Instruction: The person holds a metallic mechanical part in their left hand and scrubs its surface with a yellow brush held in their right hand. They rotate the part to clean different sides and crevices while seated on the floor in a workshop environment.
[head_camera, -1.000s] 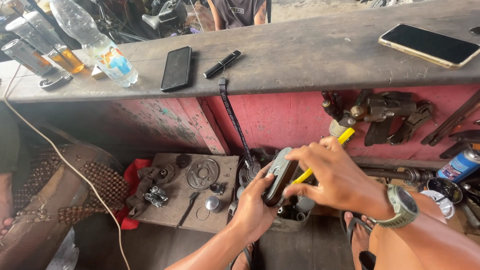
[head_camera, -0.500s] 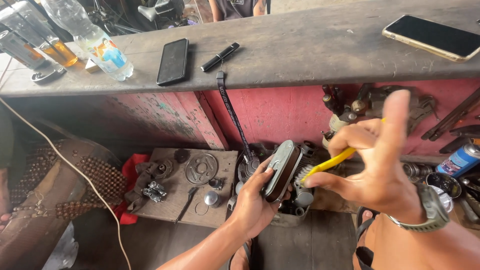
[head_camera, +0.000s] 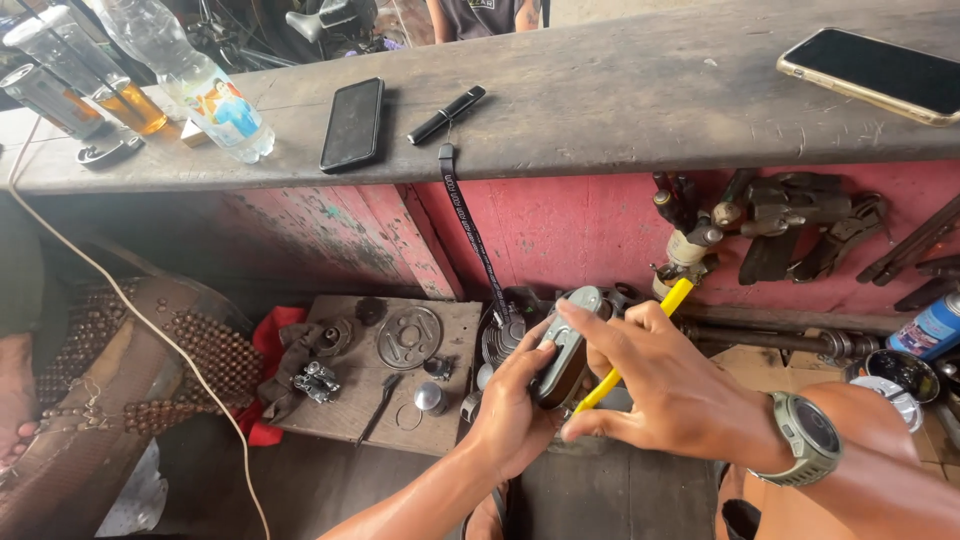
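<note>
My left hand (head_camera: 512, 410) grips a grey oval metal engine cover (head_camera: 565, 345) and holds it upright over a dark container of parts. My right hand (head_camera: 660, 385), with a green watch on the wrist, holds a yellow-handled brush (head_camera: 650, 335) against the inner side of the cover. The brush head is hidden behind my fingers and the cover.
A wooden board (head_camera: 455, 395) on the floor carries a round metal disc (head_camera: 407, 337), a small dome cap (head_camera: 430, 397) and other parts. The wooden counter (head_camera: 600, 110) above holds two phones (head_camera: 352, 124), a black pen-like tool, a plastic bottle (head_camera: 200, 85) and glasses. Tools hang on the red wall (head_camera: 790, 225).
My right hand has dropped from raised with fingers spread back down onto the cover, bringing the brush in against it. My left hand keeps its grip on the cover.
</note>
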